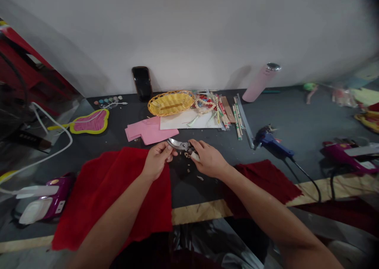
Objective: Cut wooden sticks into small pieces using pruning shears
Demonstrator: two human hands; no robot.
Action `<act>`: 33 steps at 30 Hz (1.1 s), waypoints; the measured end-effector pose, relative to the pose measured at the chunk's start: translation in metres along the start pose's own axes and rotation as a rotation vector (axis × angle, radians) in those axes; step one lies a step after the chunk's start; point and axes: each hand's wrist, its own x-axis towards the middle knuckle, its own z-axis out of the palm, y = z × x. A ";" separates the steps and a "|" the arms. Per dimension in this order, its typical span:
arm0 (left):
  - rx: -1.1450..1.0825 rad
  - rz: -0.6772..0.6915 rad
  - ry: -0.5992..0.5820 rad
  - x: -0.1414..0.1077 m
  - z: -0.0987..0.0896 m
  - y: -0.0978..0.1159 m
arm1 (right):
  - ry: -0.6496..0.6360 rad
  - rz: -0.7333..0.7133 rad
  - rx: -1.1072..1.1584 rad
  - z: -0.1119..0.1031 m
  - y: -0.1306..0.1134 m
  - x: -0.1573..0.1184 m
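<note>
My right hand (210, 158) is wrapped round the handles of a pair of pruning shears (178, 144), whose metal jaws point left. My left hand (158, 156) is closed in a pinch right at the tip of the jaws. What its fingers hold is too small or too hidden to make out. Small pale cut bits (187, 155) lie on the dark table (189, 190) below the shears. A red cloth (118, 194) spreads under my left forearm, and pink sheets (151, 130) lie just beyond my left hand.
Behind my hands are a yellow woven basket (171, 103), a white sheet (174, 121), wrapped chopsticks (237, 117) and a phone (142, 83) against the wall. A pink bottle (259, 83) and a blue glue gun (274, 142) stand right. A white cable (69, 139) crosses the left side.
</note>
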 end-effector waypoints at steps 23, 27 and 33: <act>0.039 -0.015 -0.014 -0.002 -0.004 0.001 | -0.016 -0.007 -0.062 -0.004 0.000 0.000; 0.033 -0.013 -0.015 -0.002 -0.003 0.001 | -0.024 -0.020 -0.039 -0.004 0.000 -0.001; 0.050 0.021 -0.020 -0.003 -0.003 0.001 | -0.035 -0.103 0.116 -0.007 0.003 0.000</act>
